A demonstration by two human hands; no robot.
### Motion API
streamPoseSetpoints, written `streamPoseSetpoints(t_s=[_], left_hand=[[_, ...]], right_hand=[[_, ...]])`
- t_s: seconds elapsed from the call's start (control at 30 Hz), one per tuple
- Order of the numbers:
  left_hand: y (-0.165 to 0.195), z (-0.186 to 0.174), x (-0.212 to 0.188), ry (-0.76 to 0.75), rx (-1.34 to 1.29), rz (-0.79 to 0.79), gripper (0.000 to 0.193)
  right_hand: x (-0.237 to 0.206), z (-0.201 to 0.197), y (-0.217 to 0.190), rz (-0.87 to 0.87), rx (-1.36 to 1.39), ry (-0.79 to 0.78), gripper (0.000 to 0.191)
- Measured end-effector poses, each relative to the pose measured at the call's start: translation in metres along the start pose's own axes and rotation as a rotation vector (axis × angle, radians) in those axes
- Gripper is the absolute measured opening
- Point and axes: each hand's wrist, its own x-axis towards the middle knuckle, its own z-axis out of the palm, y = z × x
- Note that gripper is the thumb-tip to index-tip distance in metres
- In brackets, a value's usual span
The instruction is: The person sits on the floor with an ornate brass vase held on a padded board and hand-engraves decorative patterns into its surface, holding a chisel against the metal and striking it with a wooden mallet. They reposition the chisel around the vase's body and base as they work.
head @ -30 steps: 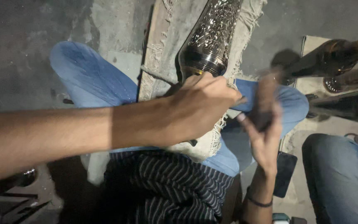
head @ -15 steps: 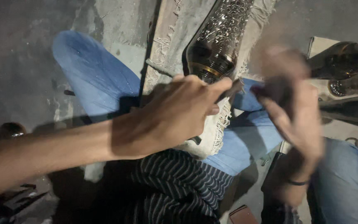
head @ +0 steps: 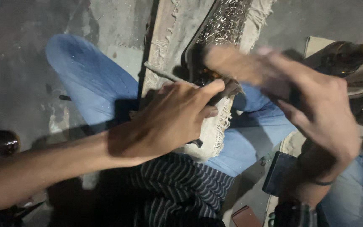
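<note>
An embossed silver-coloured metal vessel [head: 225, 25] lies on a fringed cloth [head: 219, 126] over a wooden board [head: 169, 42] across my lap. My left hand [head: 169, 122] reaches in from the left and presses on the vessel's dark near end, with the thumb stretched along it. My right hand [head: 316, 109] is blurred with motion just right of that end. Its fingers are around a small dark object that I cannot make out. My legs are in blue jeans [head: 89, 80].
Several brownish metal vessels [head: 349, 54] lie on a mat at the right edge. A dark phone [head: 278, 172] rests on the concrete floor by my right wrist. A dark rounded object [head: 1, 143] sits at the far left. Another jeans-clad leg [head: 353, 197] is at the lower right.
My right hand has swung up and in from the lower right toward the vessel's near end. My left hand has stayed on the vessel. The view has shifted slightly.
</note>
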Motion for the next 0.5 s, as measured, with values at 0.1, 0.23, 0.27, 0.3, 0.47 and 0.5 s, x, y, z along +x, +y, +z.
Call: streamPoseSetpoints(t_s=[0.1, 0.23, 0.27, 0.3, 0.47, 0.5], left_hand=[[0.001, -0.003, 0.009, -0.144, 0.084, -0.112, 0.044], [0.002, -0.004, 0.023, -0.12, 0.047, 0.029, 0.047], [0.002, -0.004, 0.024, -0.146, 0.088, 0.031, 0.046], [0.002, -0.004, 0.025, -0.174, 0.13, 0.034, 0.046], [-0.003, -0.002, 0.024, -0.111, 0.13, 0.16, 0.038], [-0.005, 0.0, 0.024, -0.055, 0.099, 0.235, 0.039]], right_hand=[[-0.004, 0.023, -0.015, 0.209, 0.445, 0.338, 0.079], [-0.007, 0.029, -0.033, 0.264, 0.428, 0.352, 0.08], [-0.007, 0.027, -0.036, 0.242, 0.314, 0.28, 0.082], [-0.01, 0.024, -0.039, 0.22, 0.133, 0.158, 0.087], [-0.019, 0.047, -0.045, 0.443, 0.481, 0.486, 0.082], [-0.025, 0.052, -0.042, 0.332, 0.288, 0.361, 0.085]])
